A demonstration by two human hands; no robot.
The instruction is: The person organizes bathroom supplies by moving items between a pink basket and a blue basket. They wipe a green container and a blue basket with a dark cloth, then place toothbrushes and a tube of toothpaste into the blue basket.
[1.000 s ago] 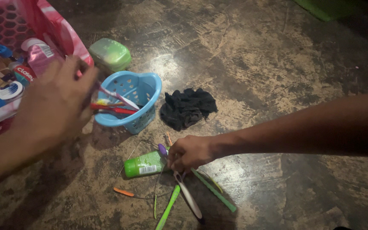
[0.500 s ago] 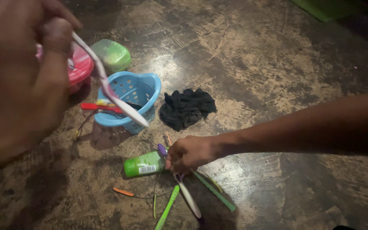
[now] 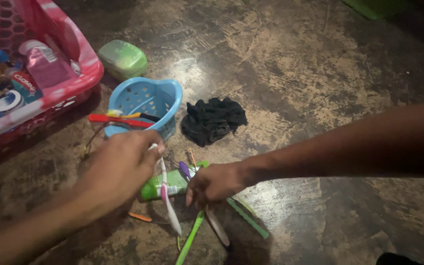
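Left hand (image 3: pixel 123 167) is gripping a white-pink toothbrush (image 3: pixel 169 206) by the top of its handle, fingers pinched round it, brush hanging down over the green tube (image 3: pixel 165 184) lying on the floor (image 3: pixel 320 73). Right hand (image 3: pixel 214 182) is resting curled over the pile of brushes, fingertips touching a purple-tipped brush (image 3: pixel 186 171) and a white brush (image 3: pixel 218 226); cannot tell if it is actually clenching one. Green sticks (image 3: pixel 192 240) are poking out below the hand. Blue basket (image 3: pixel 145 105) is sitting just beyond, a red brush (image 3: pixel 119 119) lying across its rim. Black cloth (image 3: pixel 213 120) is beside it, pink basket (image 3: pixel 50 93) of bottles top left, green soap box (image 3: pixel 123 59) near it. Risk: the pinch is high and loose, so the toothbrush looks likely to swing and slip onto the pile; hands are close and could be bumping each other; dim light is hiding thin items
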